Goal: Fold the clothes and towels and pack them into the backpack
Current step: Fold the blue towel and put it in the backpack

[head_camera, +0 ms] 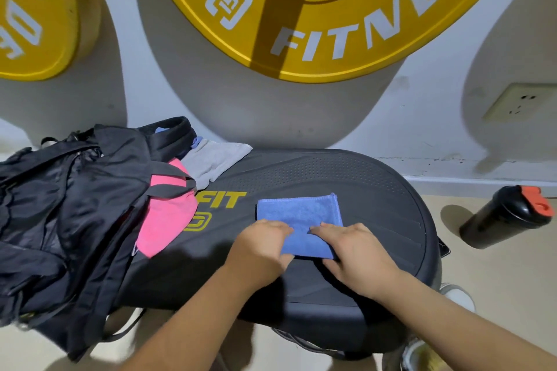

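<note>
We press both hands on the near edge of the folded blue towel (pixel 298 217), which lies flat on the black bench (pixel 376 190). Our left hand (pixel 259 247) and right hand (pixel 355 253) lie flat, fingers loosely spread, gripping nothing. The towel looks light, soft and limp, so we should pinch its 2 near corners together. The backpack (pixel 60 205) lies well to the left.

View: one head camera, wide-angle.
Facing: forward and down, at the bench (pixel 346 187) close below.
Far: wall (pixel 422 117) with yellow discs.
Near: forearms at the bottom edge.
</note>
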### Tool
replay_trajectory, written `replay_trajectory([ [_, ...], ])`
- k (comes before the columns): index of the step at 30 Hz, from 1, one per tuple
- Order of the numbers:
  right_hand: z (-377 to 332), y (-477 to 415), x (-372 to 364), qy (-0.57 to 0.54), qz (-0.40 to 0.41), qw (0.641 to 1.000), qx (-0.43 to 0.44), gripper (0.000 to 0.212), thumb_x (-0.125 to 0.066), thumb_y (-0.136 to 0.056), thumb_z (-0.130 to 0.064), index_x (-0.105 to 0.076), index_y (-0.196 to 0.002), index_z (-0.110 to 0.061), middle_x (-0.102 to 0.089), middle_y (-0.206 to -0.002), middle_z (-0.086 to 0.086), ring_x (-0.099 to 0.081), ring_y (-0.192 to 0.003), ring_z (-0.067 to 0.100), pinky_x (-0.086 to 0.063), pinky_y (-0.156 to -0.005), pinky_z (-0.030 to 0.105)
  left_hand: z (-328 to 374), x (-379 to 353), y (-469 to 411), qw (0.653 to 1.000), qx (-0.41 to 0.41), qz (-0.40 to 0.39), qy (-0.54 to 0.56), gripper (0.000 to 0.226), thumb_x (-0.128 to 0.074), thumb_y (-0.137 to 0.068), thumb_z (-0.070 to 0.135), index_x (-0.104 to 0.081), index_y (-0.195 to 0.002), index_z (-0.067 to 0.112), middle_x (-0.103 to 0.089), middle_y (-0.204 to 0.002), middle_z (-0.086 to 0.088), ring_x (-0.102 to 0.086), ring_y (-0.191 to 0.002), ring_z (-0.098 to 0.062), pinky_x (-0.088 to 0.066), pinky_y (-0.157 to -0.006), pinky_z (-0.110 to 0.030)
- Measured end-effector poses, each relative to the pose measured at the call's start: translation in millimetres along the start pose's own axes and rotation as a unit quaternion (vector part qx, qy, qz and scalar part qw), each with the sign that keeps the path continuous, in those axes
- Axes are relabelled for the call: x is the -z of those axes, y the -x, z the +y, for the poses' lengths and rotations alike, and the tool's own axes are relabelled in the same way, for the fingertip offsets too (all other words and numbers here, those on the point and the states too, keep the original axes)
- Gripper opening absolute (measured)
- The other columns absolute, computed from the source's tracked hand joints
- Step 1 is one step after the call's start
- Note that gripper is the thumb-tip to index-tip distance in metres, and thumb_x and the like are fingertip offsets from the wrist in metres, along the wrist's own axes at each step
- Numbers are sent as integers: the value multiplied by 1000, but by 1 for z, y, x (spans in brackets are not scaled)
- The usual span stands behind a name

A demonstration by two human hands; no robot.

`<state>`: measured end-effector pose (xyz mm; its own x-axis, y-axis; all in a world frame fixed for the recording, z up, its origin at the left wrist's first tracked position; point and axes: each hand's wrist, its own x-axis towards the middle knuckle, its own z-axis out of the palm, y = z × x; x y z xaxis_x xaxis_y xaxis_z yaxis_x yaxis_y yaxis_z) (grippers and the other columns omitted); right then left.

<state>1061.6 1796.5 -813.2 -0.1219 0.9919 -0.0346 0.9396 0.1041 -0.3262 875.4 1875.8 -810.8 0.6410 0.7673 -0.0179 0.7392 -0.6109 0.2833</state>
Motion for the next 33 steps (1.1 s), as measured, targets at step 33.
replay_trajectory([
  [33,-37,50,-5,-282,52,905,-313,27,-61,-89,-36,-42,-105,-24,-63,-86,-2,-59,-88,27,-46,-76,35,51,-27,76,958,-155,223,-91,30,-57,-74,18,-69,-102,15,-65,-111,-9,-62,-94,-29,-49,-82,-37],
])
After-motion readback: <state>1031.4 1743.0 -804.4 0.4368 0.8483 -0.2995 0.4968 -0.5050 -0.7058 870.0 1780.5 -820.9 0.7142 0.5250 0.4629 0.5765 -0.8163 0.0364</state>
